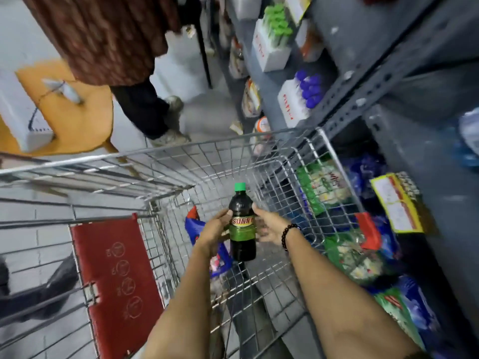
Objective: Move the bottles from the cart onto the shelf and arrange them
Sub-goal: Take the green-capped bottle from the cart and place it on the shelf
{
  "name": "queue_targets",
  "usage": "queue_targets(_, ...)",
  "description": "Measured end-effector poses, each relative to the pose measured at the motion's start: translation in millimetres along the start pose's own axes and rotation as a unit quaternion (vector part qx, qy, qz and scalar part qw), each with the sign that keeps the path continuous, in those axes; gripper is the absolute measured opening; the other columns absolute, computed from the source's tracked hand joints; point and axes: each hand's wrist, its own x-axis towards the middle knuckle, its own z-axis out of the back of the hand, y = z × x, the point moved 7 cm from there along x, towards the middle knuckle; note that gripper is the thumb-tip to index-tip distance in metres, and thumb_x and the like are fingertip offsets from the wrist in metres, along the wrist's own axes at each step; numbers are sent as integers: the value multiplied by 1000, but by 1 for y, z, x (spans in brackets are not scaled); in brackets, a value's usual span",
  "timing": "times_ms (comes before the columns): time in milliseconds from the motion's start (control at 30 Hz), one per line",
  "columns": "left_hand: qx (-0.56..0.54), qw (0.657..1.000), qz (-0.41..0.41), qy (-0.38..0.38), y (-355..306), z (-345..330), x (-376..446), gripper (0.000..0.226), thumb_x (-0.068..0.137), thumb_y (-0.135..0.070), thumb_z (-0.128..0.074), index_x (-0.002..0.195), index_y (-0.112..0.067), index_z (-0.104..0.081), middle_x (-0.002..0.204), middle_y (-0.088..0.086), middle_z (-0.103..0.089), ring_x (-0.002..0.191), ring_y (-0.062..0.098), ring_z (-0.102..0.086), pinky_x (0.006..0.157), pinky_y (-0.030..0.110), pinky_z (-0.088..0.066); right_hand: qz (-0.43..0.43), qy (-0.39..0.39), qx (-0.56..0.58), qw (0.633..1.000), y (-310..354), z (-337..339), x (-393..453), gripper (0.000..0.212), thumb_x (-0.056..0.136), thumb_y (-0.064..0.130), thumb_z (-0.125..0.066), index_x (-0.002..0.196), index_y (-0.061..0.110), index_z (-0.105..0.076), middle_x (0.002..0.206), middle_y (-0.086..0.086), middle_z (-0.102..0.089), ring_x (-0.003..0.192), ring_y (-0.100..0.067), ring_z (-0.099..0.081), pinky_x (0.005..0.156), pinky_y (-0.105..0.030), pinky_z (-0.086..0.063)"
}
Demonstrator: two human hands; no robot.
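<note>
The left hand (216, 230) grasps a dark bottle (242, 233) with a green cap, fingers curled round its label side. The right hand (269, 226) rests against the opposite side, thumb on the bottle's shoulder, fingers spread and loose. The bottle stands upright between both hands, above the wire cart (181, 149). A blue packet (192, 228) lies under the left hand. The grey shelf (363, 99) runs to the right of the right hand.

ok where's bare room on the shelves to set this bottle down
Bare grey shelf board lies right of the green-capped pack and purple-capped pack. Below, beside the cart, green and blue packets crowd together. Cart mesh right of the bottle is bare too.
</note>
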Motion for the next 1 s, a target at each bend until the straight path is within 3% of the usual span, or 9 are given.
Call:
queue_targets(133, 76, 988, -83, 103, -62, -26, -62, 17, 93, -27, -49, 101, -22, -62, 86, -10, -69, 84, 7, -60, 74, 25, -48, 105, 28, 45, 993, 32, 8, -93, 30, 87, 50, -47, 92, 23, -58, 106, -5, -56, 102, -23, -52, 89, -41, -47)
queue_targets(233, 143, 960, -150, 189, -113, -63, -121, 13, 92, -23, -50, 97, -20, -61, 71, -13, -73, 68, 2, -66, 62, 21, -55, 203, 6, 35, 978, 50, 28, -172, 32, 83, 54, -50, 100, 28, -60, 103, -4, -60, 89, -20, -58, 76, -37, -51)
queue_targets(333, 199, 913, -216, 282, -159, -109, -192, 15, 89, -21, -52, 102, -19, -61, 86, -1, -65, 72, 11, -55, 59, 24, -51, 297, -16, 48, 954, 63, 48, -259, 31, 89, 47, -44, 107, 25, -57, 89, -2, -65, 76, -17, -60, 65, -31, -54)
queue_targets(433, 247, 863, -280, 341, -194, -152, -270, 36, 86, -22, -59, 122, -16, -56, 105, 4, -63, 86, 15, -59, 58, 22, -57, 402, -31, 37, 914, 73, 58, -357, 28, 85, 47, -47, 93, 24, -61, 64, 11, -71, 56, -5, -64, 51, -24, -54)
queue_targets(567, 260, 785, -356, 436, -216, -200, -371, 29, 75, -26, -71, 102, -23, -62, 83, -10, -73, 69, 5, -67, 48, 20, -56, 511, -61, -1, 858, 73, 68, -464, 41, 56, 58, -65, 78, 24, -72, 61, 9, -72, 50, -4, -65, 46, -22, -55)
queue_targets(667, 272, 729, -374, 505, -213, -227, -420, 51, 58, -43, -81, 102, -23, -64, 87, -9, -74, 73, 5, -69, 51, 23, -57, 545, -91, -14, 833, 59, 79, -516, 39, 61, 55, -59, 81, 23, -69, 65, 7, -73, 52, -6, -66, 44, -22, -55)
queue_targets(833, 299, 698, -361, 541, -186, -272, -430, 59, 52, -51, -82, 103, -27, -64, 98, 6, -61, 83, 13, -65, 59, 29, -60, 544, -110, -37, 831, 22, 110, -540, 57, 53, 65, -70, 95, 27, -68, 82, 5, -74, 66, -13, -68, 54, -26, -58)
queue_targets(900, 326, 697, -334, 545, -167, -294, -413, 50, 58, -43, -82, 102, -27, -64, 97, 0, -64, 83, 10, -67, 60, 28, -60, 522, -123, -12, 844, -1, 134, -530, 56, 56, 62, -70, 98, 25, -66, 85, 5, -74, 68, -13, -68, 57, -25, -58)
queue_targets(1000, 370, 710, -295, 522, -132, -332, -374, 28, 83, -10, -63, 105, -26, -59, 102, -4, -62, 82, 2, -67, 64, 24, -60, 483, -161, 30, 860, -44, 172, -504, 25, 80, 40, -56, 97, 24, -64, 86, 4, -72, 69, -9, -67, 65, -25, -60)
